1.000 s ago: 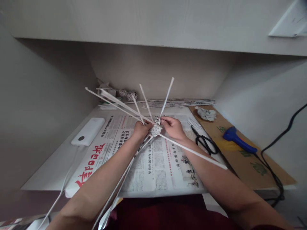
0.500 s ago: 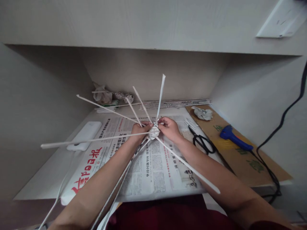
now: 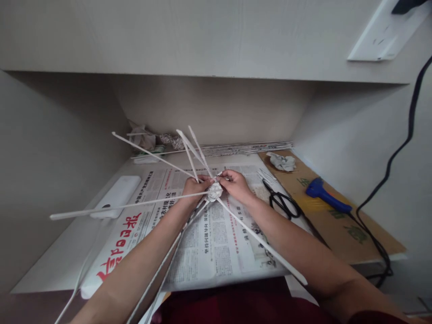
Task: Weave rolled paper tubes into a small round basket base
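Both hands meet at a small round woven paper piece, with long rolled-paper strips radiating from it. My left hand is closed on the piece's left edge, at the bases of several strips. My right hand pinches a paper strip at its base by the upper right rim; this strip leans up and to the left, across others. One strip runs down to the right over my right forearm, and another reaches far left. Two more trail down beside my left forearm. The fingertips partly hide the weave.
Newspaper covers the table under my hands. To the right lie black scissors, a blue glue gun with a black cord, and crumpled paper on cardboard. A white device lies left; rolled paper sticks line the back.
The strip that stood upright by my right hand has swung left and now crosses the other upper strips. Both hands stay at the woven piece. The camera view has shifted slightly.
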{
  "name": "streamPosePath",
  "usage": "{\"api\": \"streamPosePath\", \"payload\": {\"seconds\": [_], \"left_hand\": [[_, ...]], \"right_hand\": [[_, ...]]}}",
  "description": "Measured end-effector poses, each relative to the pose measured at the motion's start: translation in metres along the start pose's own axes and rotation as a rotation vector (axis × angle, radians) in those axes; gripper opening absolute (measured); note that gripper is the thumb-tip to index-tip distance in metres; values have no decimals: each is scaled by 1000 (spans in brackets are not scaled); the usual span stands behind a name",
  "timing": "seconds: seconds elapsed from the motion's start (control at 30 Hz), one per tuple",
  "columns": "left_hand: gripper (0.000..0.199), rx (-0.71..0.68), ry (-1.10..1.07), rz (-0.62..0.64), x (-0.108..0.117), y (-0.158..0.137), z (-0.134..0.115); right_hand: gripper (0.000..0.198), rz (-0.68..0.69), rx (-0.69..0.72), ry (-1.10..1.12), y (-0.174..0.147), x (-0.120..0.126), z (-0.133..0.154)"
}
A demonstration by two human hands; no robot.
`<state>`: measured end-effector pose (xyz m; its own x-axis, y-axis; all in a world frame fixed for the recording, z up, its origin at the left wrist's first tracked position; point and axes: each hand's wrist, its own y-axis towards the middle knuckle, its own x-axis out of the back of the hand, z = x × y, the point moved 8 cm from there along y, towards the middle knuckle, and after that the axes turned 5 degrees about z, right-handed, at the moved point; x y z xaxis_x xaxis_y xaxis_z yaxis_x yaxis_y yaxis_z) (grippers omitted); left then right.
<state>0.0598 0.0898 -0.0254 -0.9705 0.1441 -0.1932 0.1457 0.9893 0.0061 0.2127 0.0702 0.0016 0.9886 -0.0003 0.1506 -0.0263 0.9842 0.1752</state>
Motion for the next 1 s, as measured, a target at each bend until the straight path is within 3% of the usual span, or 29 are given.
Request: {"api": "streamPosePath", "payload": {"seconds": [0.23,0.43,0.63,0.83,1.0], "left_hand": [[36,47,-33,7,-1,-1,4],[35,-2,-96,2,3,4,2],[39,11,-217,79,-2,3,-4],[40,28,-247,194,-11,-1,-6],[37,-5,-198,210,-13,-2,-8]], "right_hand": [[18,-40,-22,-3,4,2,-10],[28,-47,-30,106,7,6,-13],[39,-85,4,134,5,11,-3],[32,-37,152,120,-5,6,20],[22,-82,303,-92,-21,1,46]]}}
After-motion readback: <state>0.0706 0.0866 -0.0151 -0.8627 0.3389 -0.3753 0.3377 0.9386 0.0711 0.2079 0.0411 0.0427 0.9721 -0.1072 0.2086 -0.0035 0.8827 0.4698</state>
